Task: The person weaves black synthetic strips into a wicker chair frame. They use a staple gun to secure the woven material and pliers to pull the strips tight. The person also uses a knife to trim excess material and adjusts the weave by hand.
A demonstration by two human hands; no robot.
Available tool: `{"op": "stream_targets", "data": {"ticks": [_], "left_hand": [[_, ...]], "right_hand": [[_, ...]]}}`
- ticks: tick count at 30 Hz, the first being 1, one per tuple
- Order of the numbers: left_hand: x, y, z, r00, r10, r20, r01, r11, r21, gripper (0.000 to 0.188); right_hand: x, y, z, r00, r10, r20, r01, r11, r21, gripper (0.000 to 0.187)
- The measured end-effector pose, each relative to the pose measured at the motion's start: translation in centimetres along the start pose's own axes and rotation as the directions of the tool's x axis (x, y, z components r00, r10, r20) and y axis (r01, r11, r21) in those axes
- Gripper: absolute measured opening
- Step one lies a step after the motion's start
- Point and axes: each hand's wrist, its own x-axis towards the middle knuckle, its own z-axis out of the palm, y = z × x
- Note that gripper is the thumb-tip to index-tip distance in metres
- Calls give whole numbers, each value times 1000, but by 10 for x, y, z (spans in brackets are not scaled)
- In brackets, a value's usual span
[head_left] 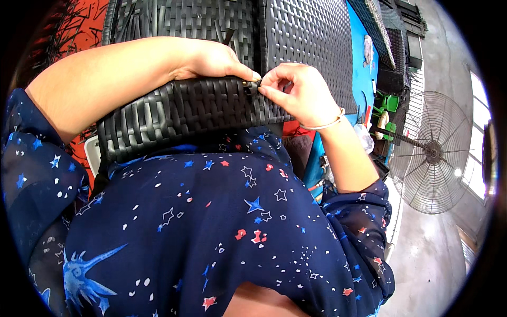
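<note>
A black woven wicker furniture piece (174, 108) rests across my lap, its flat strips crossing in a tight weave. At its upper edge my left hand (214, 61) is closed, thumb pressed toward a short black wicker strip; its other fingers are mostly hidden. My right hand (303, 92), with a pale bangle on the wrist, pinches the same spot from the other side, thumb and forefinger together. The two hands' fingertips nearly touch there. Only a small dark end of the strip (259, 83) shows between them.
Beyond my hands stand more black woven panels (309, 37). Cut strips (79, 24) lie scattered on a red surface at the left. A blue surface (358, 50), green objects (390, 102) and a large caged fan (433, 152) are at the right, above grey floor.
</note>
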Motion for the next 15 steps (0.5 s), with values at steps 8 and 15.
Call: {"op": "stream_targets", "data": {"ticks": [8, 15], "left_hand": [[-4, 2, 2, 994, 106, -38, -99, 984, 149, 43], [-19, 5, -2, 941, 335, -55, -259, 814, 519, 36]], "right_hand": [[-7, 1, 15, 827, -537, -167, 416, 784, -460, 14], [-4, 2, 22, 710, -675, -198, 504, 685, -527, 22]]}}
